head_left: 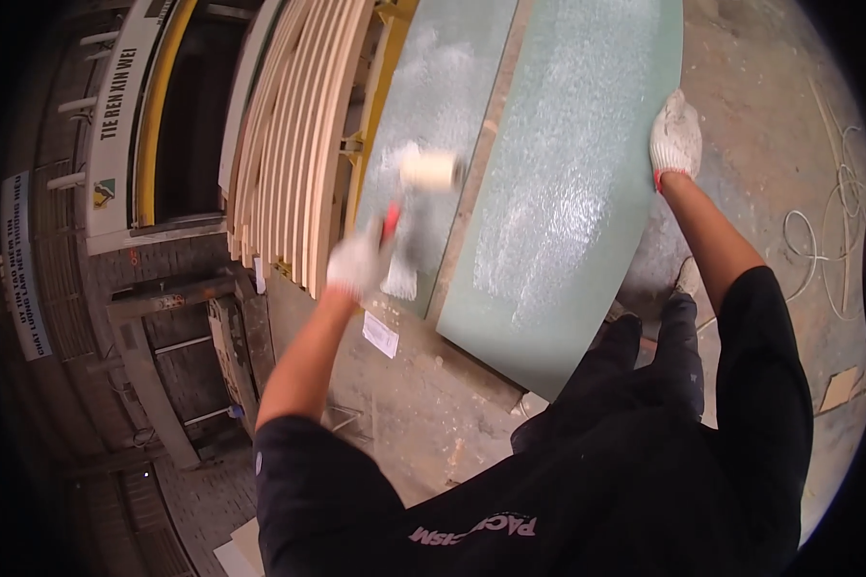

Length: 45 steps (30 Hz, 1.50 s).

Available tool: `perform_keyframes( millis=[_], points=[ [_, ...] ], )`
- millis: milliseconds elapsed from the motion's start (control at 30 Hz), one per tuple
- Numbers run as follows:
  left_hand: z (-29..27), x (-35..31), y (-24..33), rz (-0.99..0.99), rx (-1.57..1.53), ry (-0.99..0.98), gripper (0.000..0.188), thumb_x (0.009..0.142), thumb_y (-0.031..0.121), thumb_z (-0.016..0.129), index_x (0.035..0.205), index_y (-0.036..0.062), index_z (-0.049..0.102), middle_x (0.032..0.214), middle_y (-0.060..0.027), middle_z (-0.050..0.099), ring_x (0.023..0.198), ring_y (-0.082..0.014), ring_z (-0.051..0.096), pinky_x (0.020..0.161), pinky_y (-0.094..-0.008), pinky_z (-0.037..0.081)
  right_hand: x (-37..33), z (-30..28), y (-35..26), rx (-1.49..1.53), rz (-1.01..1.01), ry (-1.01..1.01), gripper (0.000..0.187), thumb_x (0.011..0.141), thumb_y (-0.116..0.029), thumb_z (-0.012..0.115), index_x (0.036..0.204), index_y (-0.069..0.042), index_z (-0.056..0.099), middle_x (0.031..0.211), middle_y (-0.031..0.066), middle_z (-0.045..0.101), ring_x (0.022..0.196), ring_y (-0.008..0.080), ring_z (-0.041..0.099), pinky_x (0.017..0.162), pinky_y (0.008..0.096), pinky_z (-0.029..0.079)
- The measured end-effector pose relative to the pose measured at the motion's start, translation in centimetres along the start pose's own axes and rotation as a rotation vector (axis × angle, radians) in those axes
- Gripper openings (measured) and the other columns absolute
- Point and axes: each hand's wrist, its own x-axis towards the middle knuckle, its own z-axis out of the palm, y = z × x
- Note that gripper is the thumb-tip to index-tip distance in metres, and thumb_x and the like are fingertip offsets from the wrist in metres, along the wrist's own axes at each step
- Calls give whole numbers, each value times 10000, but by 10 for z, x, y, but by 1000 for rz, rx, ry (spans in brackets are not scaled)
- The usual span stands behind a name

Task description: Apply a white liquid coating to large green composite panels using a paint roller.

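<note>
My left hand, in a white knit glove, is closed around the red handle of a paint roller. The roller's pale sleeve is over the far green panel on the left, which bears whitish wet streaks; motion blurs roller and hand. A second green panel lies alongside on the right, its middle coated with a glossy whitish film and its margins bare green. At that panel's right edge rests my right hand, also gloved in white. Its fingers look stretched along the edge, touching it, with nothing seen in them.
Long pale wooden strips stand stacked left of the panels. Beyond them is a large white and yellow machine. A white paper lies below the left panel. On the floor at right are a loose pale cable and a cardboard piece.
</note>
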Motion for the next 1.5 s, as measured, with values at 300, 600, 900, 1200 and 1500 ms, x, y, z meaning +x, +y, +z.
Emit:
perform_keyframes(
  millis=[300,600,900,1200,1500],
  points=[
    [-36,135,66,143,-164,268,486,1005,394,510,1330,35,556,1072,-323,676,1012,-483,660,863,-555,517,9,5,-1,-67,-101,-28,726,1061,-530,247,1273,58,618,1330,304,594,1276,448,538,1076,496,421],
    [76,-209,-82,-228,37,-183,572,1021,417,522,1514,161,385,937,-259,703,850,-443,699,723,-532,543,21,7,15,-63,-136,-29,680,1049,-507,299,1231,47,649,1233,301,652,1212,470,587,1041,507,444],
    [76,-251,13,-886,-622,384,614,1003,263,564,1542,55,356,1043,-317,685,958,-500,672,808,-559,523,21,9,16,-244,-396,-98,548,1048,-351,331,1409,25,502,1432,288,526,1310,463,500,1074,495,421],
    [49,-200,164,-1098,-748,68,502,963,259,568,1412,58,471,1063,-364,654,999,-533,644,826,-577,515,23,-15,-9,238,3,-198,671,1105,-466,272,1494,58,424,1541,218,464,1373,335,503,1178,377,360],
    [68,-107,45,-1121,-743,222,418,996,301,492,1271,-11,524,1092,-361,659,1047,-513,645,909,-578,512,57,0,-34,210,49,-170,712,1083,-484,297,1505,79,402,1554,233,444,1366,316,508,1166,324,367]
  ],
)
